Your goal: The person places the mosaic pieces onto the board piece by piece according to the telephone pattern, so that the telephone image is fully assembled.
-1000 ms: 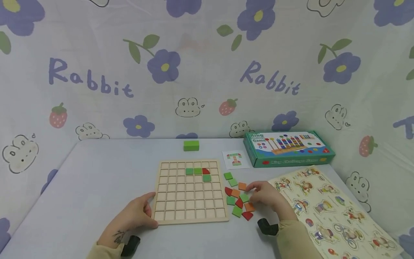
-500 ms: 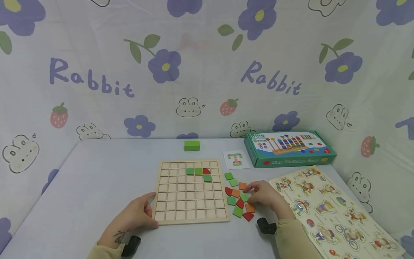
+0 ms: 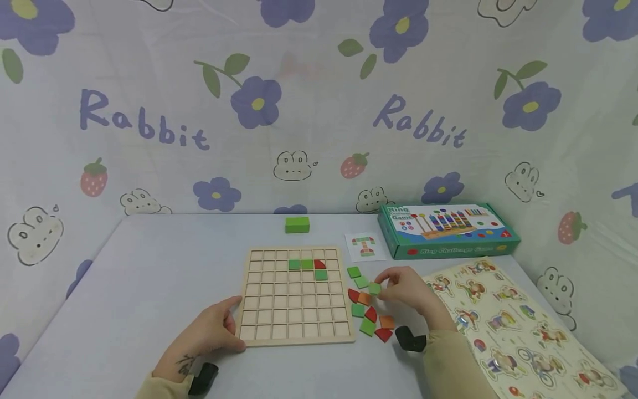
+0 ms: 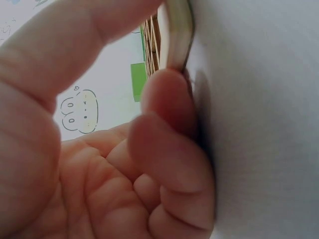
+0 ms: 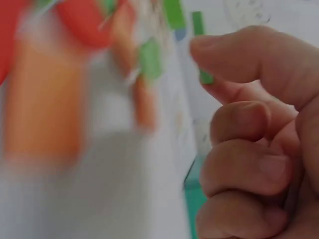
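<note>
A wooden grid board [image 3: 297,343] lies flat, with green squares [image 3: 294,264] and a red quarter-round [image 3: 319,264] in its upper cells. At its left edge and near-left corner, my left hand [image 3: 206,328] holds it with index finger and thumb, the other fingers curled; the left wrist view shows the board's edge [image 4: 177,37] against the fingertips. My right hand [image 3: 411,291] pinches a green square tile [image 3: 375,288] between thumb and index finger above the loose pieces, seen edge-on as a green tile [image 5: 198,22] in the right wrist view.
Loose green, red and orange tiles [image 3: 386,322] lie right of the board. Behind them are a pattern card [image 3: 354,254] and a green game box [image 3: 453,252]. A picture sheet [image 3: 503,318] lies at the right, a green block [image 3: 297,225] at the back.
My right hand has picked up a green tile from the loose pieces and moved it slightly up and away. My left hand and the board stay as they were.
</note>
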Available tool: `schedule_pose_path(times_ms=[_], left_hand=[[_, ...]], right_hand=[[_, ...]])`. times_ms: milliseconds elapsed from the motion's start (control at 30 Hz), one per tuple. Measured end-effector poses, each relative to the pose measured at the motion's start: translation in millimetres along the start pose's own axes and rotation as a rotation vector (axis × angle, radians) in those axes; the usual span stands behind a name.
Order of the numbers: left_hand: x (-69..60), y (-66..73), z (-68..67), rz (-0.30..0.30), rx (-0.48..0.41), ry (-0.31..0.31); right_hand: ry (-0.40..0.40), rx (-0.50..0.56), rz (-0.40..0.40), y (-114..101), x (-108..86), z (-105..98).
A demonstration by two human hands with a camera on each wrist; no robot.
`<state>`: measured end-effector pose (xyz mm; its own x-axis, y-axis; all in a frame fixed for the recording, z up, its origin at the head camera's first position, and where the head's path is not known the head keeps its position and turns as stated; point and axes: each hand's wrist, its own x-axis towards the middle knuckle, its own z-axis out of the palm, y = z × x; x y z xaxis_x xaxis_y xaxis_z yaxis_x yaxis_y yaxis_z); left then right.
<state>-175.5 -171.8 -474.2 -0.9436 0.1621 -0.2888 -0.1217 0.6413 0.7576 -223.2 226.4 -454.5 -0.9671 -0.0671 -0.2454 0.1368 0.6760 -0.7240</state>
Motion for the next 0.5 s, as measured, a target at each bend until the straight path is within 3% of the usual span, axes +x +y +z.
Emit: schedule_pose_path(times_ms=[133,333,500], left_hand=[[-0.5,-0.8,-0.8,0.000,-0.003,0.003],[0.2,-1.9,-1.7,0.005,-0.009,-0.007],[0.6,-1.3,-1.3,-0.001,-0.002,-0.010]], right_hand=[[0.007,0.071,-0.098,-38,12.6,9],[0.006,0.102,-0.168,-97,39.5,42],[-0.007,0.107,-0.203,-120,59.5,71]])
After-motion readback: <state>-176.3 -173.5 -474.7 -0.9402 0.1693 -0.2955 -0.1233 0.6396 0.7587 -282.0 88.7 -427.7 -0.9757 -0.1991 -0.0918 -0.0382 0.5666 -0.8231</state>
